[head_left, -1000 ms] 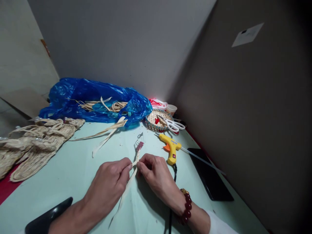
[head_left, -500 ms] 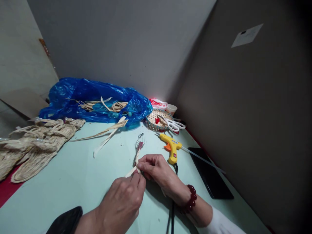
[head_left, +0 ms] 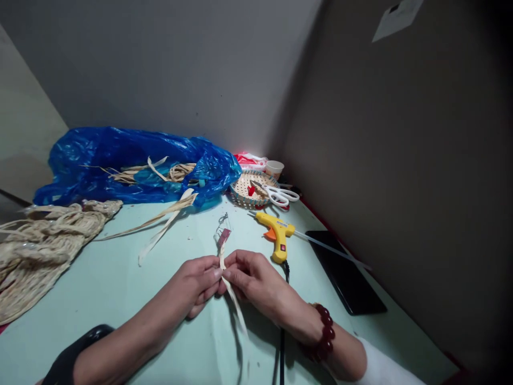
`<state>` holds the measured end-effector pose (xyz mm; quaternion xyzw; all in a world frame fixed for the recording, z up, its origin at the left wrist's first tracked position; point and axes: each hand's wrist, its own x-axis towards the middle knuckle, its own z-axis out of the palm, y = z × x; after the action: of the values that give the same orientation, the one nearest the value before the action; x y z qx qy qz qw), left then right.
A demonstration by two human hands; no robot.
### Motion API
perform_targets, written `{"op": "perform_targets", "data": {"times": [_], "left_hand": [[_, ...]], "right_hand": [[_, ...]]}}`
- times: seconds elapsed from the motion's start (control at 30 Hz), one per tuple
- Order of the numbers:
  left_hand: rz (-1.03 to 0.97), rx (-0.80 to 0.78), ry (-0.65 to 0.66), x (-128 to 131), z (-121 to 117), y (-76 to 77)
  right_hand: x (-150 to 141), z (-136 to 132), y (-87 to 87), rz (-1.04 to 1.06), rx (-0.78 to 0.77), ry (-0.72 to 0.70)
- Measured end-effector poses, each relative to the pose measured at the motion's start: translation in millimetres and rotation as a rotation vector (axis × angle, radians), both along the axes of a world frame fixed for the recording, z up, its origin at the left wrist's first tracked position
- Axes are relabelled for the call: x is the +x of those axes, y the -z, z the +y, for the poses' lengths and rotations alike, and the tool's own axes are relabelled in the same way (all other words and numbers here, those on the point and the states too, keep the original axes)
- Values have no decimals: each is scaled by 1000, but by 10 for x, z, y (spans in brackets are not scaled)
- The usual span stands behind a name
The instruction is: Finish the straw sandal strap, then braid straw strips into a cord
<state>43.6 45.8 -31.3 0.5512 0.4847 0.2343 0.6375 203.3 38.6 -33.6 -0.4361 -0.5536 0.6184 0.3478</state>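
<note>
My left hand (head_left: pixel 199 282) and my right hand (head_left: pixel 250 276) meet at the middle of the pale green table (head_left: pixel 120 278), fingertips pinched together on a thin pale straw strip (head_left: pixel 232 291). The strip runs up from my fingers to a small reddish tag with a metal clip (head_left: pixel 223 235) lying on the table, and its loose end trails down toward me. A red bead bracelet (head_left: pixel 323 339) is on my right wrist and a black band (head_left: pixel 70 355) on my left.
A yellow glue gun (head_left: pixel 276 238) lies just right of my hands, its black cord running toward me. Behind it stand a woven basket (head_left: pixel 250 188) with white scissors (head_left: pixel 280 195), a small cup (head_left: pixel 274 168) and a blue plastic bag (head_left: pixel 128 160) of straw. Woven straw pieces (head_left: pixel 40 246) lie left, a black phone (head_left: pixel 347 272) right.
My left hand, which had dropped low and near half a second ago, has moved back up beside my right hand. The strip's loose end now hangs below my right fingers. The view shifted slightly.
</note>
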Motion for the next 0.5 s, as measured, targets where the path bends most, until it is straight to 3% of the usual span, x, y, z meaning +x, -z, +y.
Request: {"op": "perform_targets", "data": {"times": [0.07,0.17,0.23,0.5], "left_hand": [[-11,-20,-31,-5,-8,24],[4,3,-69,-44,0,54],[20,34,-91,-61,2,73],[139,129,-174,2,-73,34]], "right_hand": [[19,-35,-20,-144,133,3],[29,-104,-98,-526,381,29],[20,-143,-141,-706,440,42],[-81,-255,-72,-795,578,10]]}}
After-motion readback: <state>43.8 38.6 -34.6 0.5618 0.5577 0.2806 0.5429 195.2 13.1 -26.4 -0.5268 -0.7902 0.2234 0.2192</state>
